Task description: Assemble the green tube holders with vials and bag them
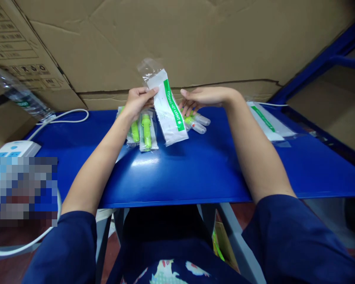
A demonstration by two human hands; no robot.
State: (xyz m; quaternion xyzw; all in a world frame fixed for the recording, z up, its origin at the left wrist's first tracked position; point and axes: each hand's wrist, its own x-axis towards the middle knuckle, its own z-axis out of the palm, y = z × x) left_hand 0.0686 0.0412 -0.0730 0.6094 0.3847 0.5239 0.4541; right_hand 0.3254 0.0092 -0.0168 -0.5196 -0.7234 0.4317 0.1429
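Note:
My left hand (137, 101) pinches the upper left edge of a clear plastic packet (168, 112) with a white card inside, its green band reading "FISHING NET LIGHT". The packet tilts above the table, its clear top end pointing up. To its right, my right hand (199, 96) is bent at the wrist, thumb and fingers apart. Its fingertips hang over a few loose green fishing net lights (198, 124) with clear ends; whether they touch is unclear. Below my left hand lie bagged green lights (147, 132), partly hidden by my wrist.
On the blue table (180, 173), more flat packets (268, 122) lie at the right. A white power strip (17, 149) and its cable (68, 116) are at the left, near a clear plastic roll or bag (20, 94). Cardboard (177, 43) stands behind, a blue frame (319, 55) at right.

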